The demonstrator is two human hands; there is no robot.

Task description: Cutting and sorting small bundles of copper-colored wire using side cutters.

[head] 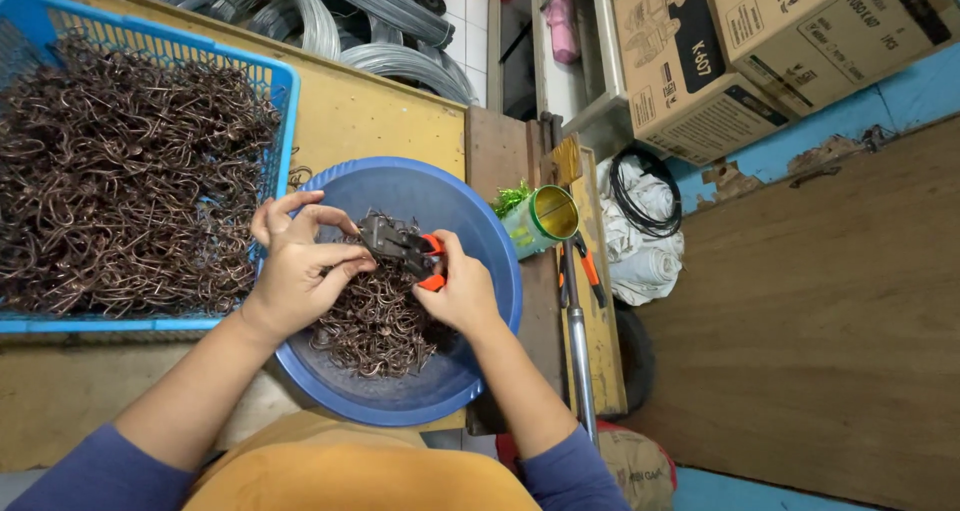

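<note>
My right hand grips the orange handles of a pair of pliers over a round blue basin. My left hand pinches a small piece of bent brown wire at the pliers' dark jaws. A heap of bent brown wire hooks lies in the basin under both hands. To the left, a blue plastic basket is piled high with many more of the same tangled brown wire pieces.
A green tin can stands right of the basin, with a second orange-handled tool and a metal rod beside it. Coils of grey wire lie beyond the yellow table. Cardboard boxes sit at upper right, with white cloth below them.
</note>
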